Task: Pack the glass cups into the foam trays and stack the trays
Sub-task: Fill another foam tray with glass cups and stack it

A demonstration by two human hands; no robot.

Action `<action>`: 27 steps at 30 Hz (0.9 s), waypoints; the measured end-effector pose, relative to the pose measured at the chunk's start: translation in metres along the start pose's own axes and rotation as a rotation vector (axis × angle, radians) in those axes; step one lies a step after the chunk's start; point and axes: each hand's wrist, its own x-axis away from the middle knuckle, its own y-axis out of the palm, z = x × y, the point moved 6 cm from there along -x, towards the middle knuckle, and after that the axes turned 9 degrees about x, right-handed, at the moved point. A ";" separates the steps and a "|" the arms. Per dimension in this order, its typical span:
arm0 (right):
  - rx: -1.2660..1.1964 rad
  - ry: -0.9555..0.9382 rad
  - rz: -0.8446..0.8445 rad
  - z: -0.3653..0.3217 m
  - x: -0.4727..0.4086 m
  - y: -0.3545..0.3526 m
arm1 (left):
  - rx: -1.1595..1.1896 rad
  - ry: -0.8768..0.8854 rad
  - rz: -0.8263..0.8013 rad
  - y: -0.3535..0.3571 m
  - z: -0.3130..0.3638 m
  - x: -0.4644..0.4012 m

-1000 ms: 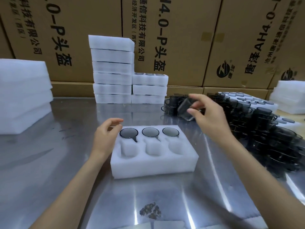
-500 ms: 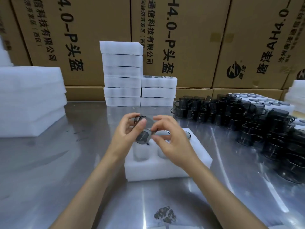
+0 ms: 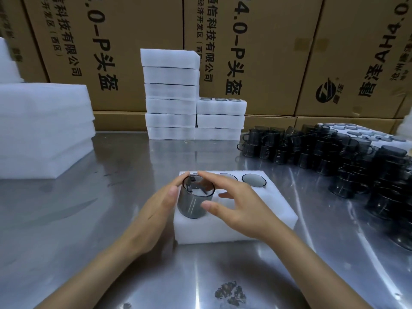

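- A block of plain white foam sheets [image 3: 42, 130] sat at the far left, soft-edged and cut off by the frame.
- The steel table [image 3: 89, 219] was smooth, scuffed and reflective, with a dark crumbly speck patch [image 3: 230, 293] near the front edge.
- The left hand [image 3: 160, 208] lay with straight fingers flat against the left side of a smoky cylindrical glass cup [image 3: 194, 197].
- That cup stood upright, partly sunk in the front-left pocket of the white foam tray [image 3: 256, 226].
- The right hand [image 3: 240, 206] pinched the cup between thumb and forefinger, hiding the middle pockets.
- Behind stood two stacks of foam trays [image 3: 171, 94].
- At the right, dark handled cups [image 3: 334, 150] crowded together, blurred; the count could not be told.
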 end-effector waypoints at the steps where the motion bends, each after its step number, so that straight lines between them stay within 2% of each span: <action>1: 0.006 0.002 -0.016 0.000 0.000 0.001 | -0.036 -0.002 -0.022 0.002 0.004 -0.002; 3: 0.018 0.010 -0.047 0.002 0.000 0.002 | -0.077 -0.023 0.137 0.000 0.010 -0.015; 4: 0.023 0.014 -0.062 0.003 0.000 0.003 | -0.018 -0.032 0.153 -0.002 0.008 -0.008; 8: 0.056 0.038 -0.126 0.006 -0.001 0.007 | -0.018 -0.009 0.140 0.002 0.007 -0.016; 10: 0.083 0.055 -0.144 0.007 -0.001 0.009 | -0.116 0.042 0.149 0.003 0.010 -0.011; 12: 0.110 0.054 -0.121 0.004 -0.002 0.012 | -0.210 0.126 0.138 0.008 0.017 0.000; 16: 0.150 0.035 -0.008 -0.002 -0.003 0.010 | -0.241 0.162 0.127 0.009 0.021 0.003; 20: 0.156 0.047 -0.074 0.002 -0.001 0.010 | -0.147 0.123 0.090 0.011 0.020 0.003; 27: 0.350 -0.015 -0.155 -0.009 0.000 0.017 | -0.059 0.076 0.196 0.001 0.019 0.007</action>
